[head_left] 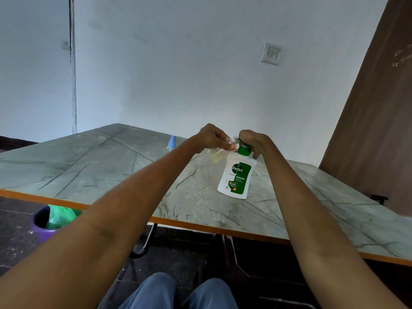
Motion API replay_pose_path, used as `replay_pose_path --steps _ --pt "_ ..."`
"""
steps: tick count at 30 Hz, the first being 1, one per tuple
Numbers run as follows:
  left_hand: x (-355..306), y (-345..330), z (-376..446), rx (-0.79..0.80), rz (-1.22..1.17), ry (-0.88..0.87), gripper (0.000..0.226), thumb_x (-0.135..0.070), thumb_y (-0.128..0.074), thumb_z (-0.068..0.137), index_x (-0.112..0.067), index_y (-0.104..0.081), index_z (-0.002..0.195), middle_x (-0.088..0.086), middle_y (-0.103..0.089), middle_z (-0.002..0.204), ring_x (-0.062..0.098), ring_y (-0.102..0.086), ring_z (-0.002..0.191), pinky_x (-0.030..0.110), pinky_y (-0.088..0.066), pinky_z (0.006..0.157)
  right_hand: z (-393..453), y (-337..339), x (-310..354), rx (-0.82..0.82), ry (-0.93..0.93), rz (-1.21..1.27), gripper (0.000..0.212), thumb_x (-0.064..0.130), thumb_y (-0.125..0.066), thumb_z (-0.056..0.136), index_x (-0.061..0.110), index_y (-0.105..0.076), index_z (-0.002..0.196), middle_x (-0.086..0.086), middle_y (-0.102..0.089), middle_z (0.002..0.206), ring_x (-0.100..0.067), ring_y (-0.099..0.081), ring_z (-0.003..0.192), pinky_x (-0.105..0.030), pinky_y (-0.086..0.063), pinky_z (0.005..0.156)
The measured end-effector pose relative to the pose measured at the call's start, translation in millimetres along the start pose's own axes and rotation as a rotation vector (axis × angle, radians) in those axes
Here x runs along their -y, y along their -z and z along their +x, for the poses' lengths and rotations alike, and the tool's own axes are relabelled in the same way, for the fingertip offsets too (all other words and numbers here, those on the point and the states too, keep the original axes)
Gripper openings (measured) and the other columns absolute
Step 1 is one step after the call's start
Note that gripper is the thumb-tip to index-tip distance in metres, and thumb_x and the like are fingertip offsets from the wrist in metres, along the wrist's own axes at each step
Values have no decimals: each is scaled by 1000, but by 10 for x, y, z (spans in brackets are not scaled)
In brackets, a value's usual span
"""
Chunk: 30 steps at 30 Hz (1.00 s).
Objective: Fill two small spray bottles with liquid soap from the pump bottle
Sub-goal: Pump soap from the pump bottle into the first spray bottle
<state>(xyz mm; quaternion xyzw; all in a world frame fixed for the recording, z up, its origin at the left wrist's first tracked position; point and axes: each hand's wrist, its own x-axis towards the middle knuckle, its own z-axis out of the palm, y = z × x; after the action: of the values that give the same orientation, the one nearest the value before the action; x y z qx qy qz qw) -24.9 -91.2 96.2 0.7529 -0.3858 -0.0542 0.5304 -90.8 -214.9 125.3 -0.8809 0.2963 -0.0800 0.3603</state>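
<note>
Right now you hold a small clear spray bottle in your left hand, fingers curled round its neck end, and you tilt it so its open mouth sits right at the spout of the pump bottle. That tilt makes sense: the spout points sideways toward nine o'clock, so the mouth has to meet it there to catch the soap. The little bottle already shows pale yellowish liquid in its lower part, so I judge the fill is partly done.

Your right hand wraps over the green pump head, fingers curled down around it, placed to press and to keep the pump bottle steady on the table. The pump bottle stands upright near the table's middle, at about one o'clock from your knees.

A light blue spray cap stands on the table at about ten o'clock from the pump bottle, well apart, likely set aside to keep a mouth open. Whether it sits on the second spray bottle I cannot tell. Spills are the risk if the mouth slips off the spout.

A purple bin with a green bag sits on the floor at your eight o'clock.
</note>
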Motion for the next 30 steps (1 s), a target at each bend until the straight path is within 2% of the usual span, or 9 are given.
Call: replay_pose_path --steps 3,7,10,12,15,18,21,25,30 --pt "2 -10 9 -16 10 -12 42 -19 -82 66 0 -69 101 0 -63 81 14 -53 84 25 -45 75 -31 13 21 5 0 7 22 13 -25 88 10 -38 72 -20 -53 105 -33 -51 97 -53 -39 93" --pt "-10 -10 15 -24 5 -16 38 -18 -81 67 -1 -70 99 -4 -61 77 9 -52 76 20 -43 67 -65 49 78 23 8 -11 19 11 -25 88 9 -39 75 -21 -54 112 -33 -51 103 -55 -40 93" --pt "-13 -12 11 -16 -14 -24 37 -18 -82 66 -1 -70 97 -3 -62 76 12 -54 79 23 -45 74 -62 53 72 51 19 -12 20 11 -23 87 10 -40 75 -20 -56 111 -32 -53 99 -55 -40 94" --pt "-23 -17 3 -6 -14 -30 36 -18 -82 66 -1 -70 96 -3 -62 76 13 -54 80 25 -46 75 -50 51 54 56 26 -4 22 13 -23 88 12 -40 75 -18 -57 106 -31 -53 96 -56 -40 97" --pt "-25 -14 14 9 17 -41 37 -18 -82 66 -1 -70 97 -3 -62 77 11 -54 78 22 -45 72 -23 32 19 39 29 8 24 15 -23 90 11 -40 73 -15 -54 87 -27 -52 81 -55 -38 100" --pt "-5 17 25 22 23 -40 38 -16 -81 67 -1 -70 100 -4 -62 77 9 -53 77 20 -44 69 -5 2 12 22 18 -4 24 16 -24 91 9 -40 74 -15 -49 79 -26 -49 74 -52 -38 97" --pt "-2 19 20 17 31 -43 38 -17 -80 68 -1 -70 101 -4 -62 78 12 -53 83 21 -44 70 -29 1 21 19 3 -14 24 17 -25 90 8 -41 75 -16 -50 84 -30 -50 81 -52 -40 95" --pt "21 13 20 5 15 -26 39 -20 -81 67 -1 -70 99 -1 -62 80 15 -54 87 27 -45 79 -52 27 41 26 -4 -11 20 15 -26 88 10 -41 75 -19 -55 104 -33 -51 96 -52 -40 94" --pt "39 3 19 -6 -1 -14 37 -17 -80 68 0 -70 99 1 -62 81 15 -53 84 22 -44 69 -65 48 74 40 2 -10 18 10 -28 87 11 -37 71 -19 -52 106 -32 -48 95 -55 -40 94"
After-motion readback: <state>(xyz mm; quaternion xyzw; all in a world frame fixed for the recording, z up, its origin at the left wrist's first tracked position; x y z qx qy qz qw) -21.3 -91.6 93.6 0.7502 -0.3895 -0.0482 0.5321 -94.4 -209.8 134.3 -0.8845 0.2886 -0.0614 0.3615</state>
